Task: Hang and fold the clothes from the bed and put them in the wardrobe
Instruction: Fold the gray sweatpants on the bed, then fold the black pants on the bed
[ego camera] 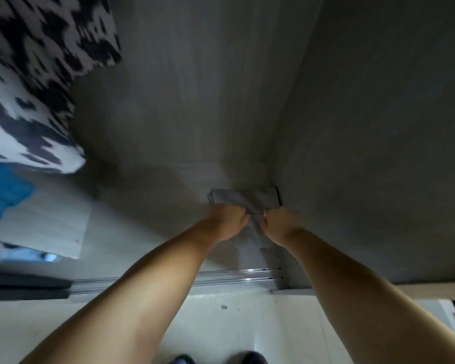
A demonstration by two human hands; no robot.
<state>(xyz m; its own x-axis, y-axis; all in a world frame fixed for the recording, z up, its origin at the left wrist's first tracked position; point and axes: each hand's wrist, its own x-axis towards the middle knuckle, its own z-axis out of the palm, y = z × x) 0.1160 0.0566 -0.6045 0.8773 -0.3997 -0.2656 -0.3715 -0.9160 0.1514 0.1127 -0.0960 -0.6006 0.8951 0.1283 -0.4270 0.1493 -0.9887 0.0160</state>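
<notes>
A folded grey garment (244, 199) lies on the wardrobe floor (153, 206), tucked into the back right corner. Both my arms reach down into the wardrobe. My left hand (227, 220) grips the garment's near left edge, and my right hand (281, 223) grips its near right edge. The fingers of both hands curl over the cloth, and the part of the garment under them is hidden.
A black-and-white patterned garment (34, 82) hangs at the left, with blue cloth (3, 195) below it. A pale board (45, 227) lies on the wardrobe floor at left. The sliding-door rail (221, 278) runs along the front edge. My shoes (216, 359) stand on the light tiled floor.
</notes>
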